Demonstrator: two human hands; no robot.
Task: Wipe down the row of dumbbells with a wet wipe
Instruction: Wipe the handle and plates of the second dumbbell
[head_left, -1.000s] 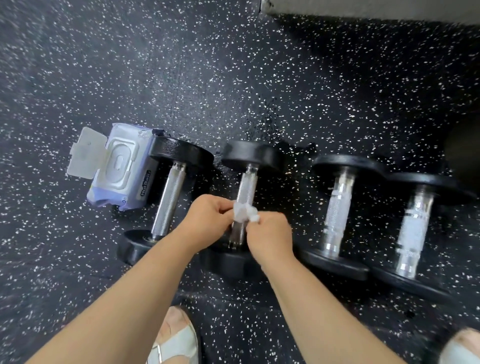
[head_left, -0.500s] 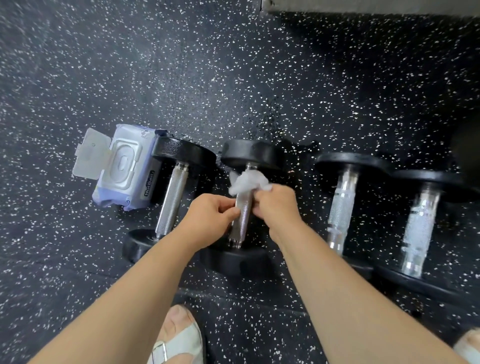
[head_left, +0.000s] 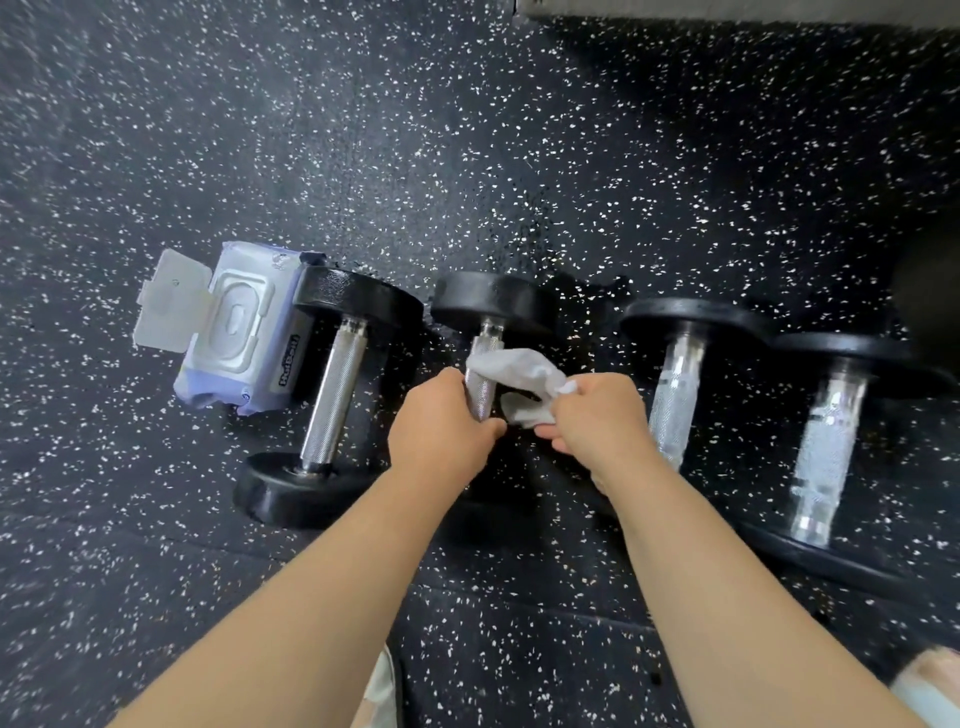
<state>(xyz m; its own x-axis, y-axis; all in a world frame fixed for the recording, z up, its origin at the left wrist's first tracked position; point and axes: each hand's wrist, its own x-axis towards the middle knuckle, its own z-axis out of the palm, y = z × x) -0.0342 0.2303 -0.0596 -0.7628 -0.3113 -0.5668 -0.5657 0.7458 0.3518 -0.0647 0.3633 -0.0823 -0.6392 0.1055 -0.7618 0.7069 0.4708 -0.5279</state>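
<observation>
We see a crumpled white wet wipe (head_left: 522, 371) draped over the knurled steel handle of a black round-headed dumbbell (head_left: 491, 304). The left hand (head_left: 441, 423) curls round that handle beneath the wipe; the right hand (head_left: 600, 415) pinches the wipe's free end just right of the dumbbell. The wrists hide its near head from us. Well left of the dumbbell lies a soft pale-blue wipes pack (head_left: 234, 332), lid flipped open.

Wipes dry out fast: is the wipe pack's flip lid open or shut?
Open. The wipe pack's flip lid is swung back past the pack's left edge, baring the dispensing opening.
</observation>
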